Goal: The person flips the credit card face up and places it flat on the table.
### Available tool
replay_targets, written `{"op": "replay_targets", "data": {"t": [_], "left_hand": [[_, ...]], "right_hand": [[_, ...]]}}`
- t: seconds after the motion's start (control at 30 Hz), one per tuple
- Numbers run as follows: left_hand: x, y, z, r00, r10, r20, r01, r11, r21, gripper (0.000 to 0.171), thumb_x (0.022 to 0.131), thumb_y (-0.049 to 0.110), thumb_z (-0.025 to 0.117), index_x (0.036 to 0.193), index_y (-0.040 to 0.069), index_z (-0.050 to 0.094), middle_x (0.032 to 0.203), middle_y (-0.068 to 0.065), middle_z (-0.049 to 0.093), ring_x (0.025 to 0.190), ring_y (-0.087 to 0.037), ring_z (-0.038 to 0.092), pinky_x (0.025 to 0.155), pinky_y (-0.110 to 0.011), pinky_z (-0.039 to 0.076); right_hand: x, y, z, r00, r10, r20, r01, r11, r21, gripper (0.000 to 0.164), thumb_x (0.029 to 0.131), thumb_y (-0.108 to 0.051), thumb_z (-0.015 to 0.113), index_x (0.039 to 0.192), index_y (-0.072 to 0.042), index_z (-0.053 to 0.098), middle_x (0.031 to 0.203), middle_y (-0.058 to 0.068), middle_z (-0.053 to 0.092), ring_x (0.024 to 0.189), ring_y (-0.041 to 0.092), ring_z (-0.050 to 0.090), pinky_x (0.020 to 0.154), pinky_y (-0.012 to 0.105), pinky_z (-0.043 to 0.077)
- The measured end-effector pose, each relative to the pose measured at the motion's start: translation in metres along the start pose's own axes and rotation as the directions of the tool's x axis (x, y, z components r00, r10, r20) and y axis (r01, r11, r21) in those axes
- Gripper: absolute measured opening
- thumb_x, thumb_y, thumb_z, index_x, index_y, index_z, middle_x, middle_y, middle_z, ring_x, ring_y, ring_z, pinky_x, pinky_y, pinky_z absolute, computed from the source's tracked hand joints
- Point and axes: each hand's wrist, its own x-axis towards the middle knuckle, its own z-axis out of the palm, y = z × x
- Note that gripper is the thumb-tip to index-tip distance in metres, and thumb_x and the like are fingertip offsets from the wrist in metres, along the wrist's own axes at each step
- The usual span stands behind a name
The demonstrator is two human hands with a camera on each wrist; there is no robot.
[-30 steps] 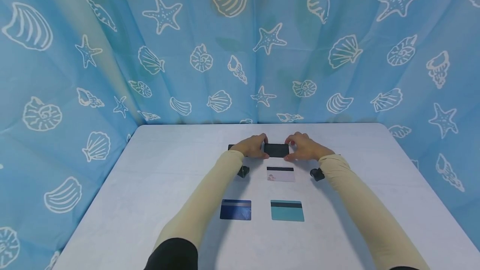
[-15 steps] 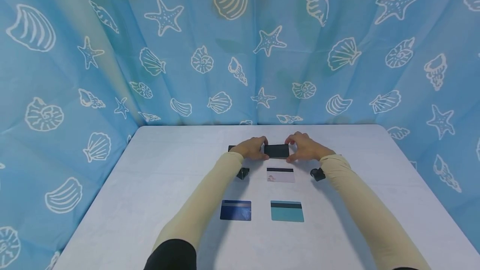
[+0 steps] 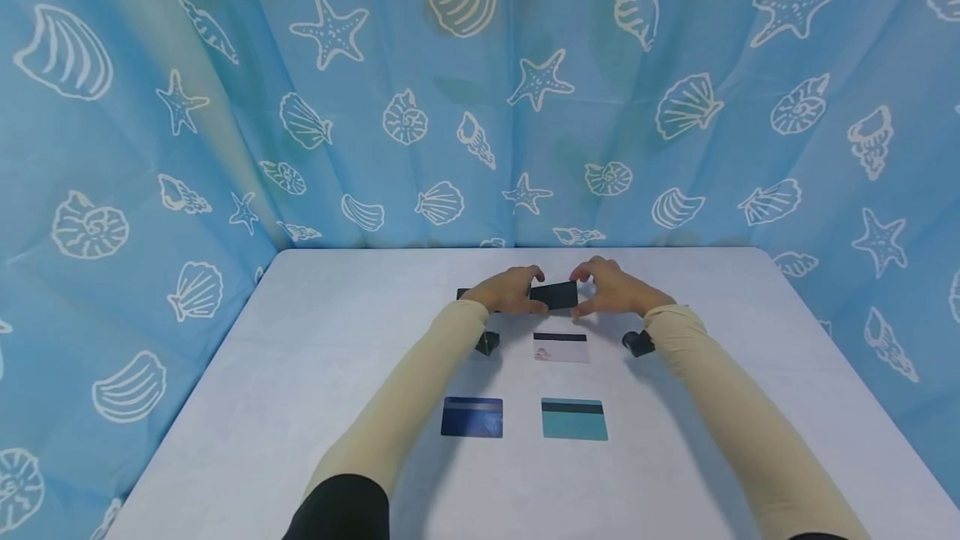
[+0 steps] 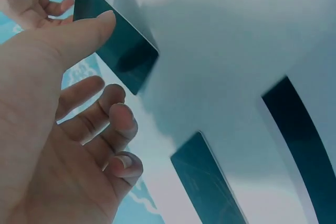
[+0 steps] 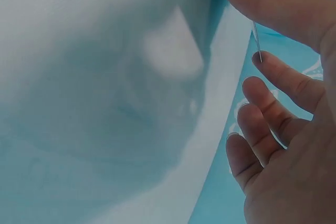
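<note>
Forearms: pale yellow sleeves, with dark cloth at the elbow end of the left arm.
Front row: a dark blue card on the left and a teal card with a dark stripe on the right, both lying flat and apart.
Pale card: a pale card with a black stripe lies flat behind the teal one, just nearer the person than the hands.
Black card: a plain black card sits between the two hands, tilted, its shadow falling on the table.
Right hand: the right hand pinches its right end between thumb and index finger, other fingers loosely bent.
Left hand: the left hand is loosely spread, thumb across the card's left end, fingers clear; whether the thumb touches is unclear.
Second dark card: a second dark card, partly hidden by the left hand.
Backdrop: a white table ends before a blue shell-and-starfish curtain.
</note>
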Motion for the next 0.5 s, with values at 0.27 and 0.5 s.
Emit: {"op": "replay_targets", "data": {"t": [0.27, 0.5], "left_hand": [[0.002, 0.012, -0.003, 0.998, 0.057, -0.013, -0.057, 0.998, -0.024, 0.066, 0.097, 0.037, 0.073, 0.152, 0.011, 0.045, 0.135, -0.01, 0.063, 0.12, -0.02, 0.061, 0.11, -0.037, 0.049], [0.006, 0.015, -0.001, 0.998, 0.057, -0.028, -0.057, 0.998, -0.009, 0.069, 0.096, 0.039, 0.074, 0.152, 0.012, 0.044, 0.133, -0.009, 0.063, 0.118, -0.02, 0.061, 0.109, -0.037, 0.049]], "right_hand": [[0.001, -0.002, -0.005, 1.0, 0.0, -0.01, 0.0, 1.0, 0.008, 0.066, 0.082, -0.027, 0.087, 0.137, -0.004, 0.059, 0.135, 0.02, 0.052, 0.124, 0.037, 0.045, 0.108, 0.058, 0.043], [-0.003, -0.003, -0.006, 1.0, -0.016, -0.019, 0.016, 0.999, 0.034, 0.066, 0.083, -0.028, 0.087, 0.138, -0.006, 0.059, 0.136, 0.02, 0.052, 0.125, 0.037, 0.044, 0.106, 0.059, 0.045]]}}
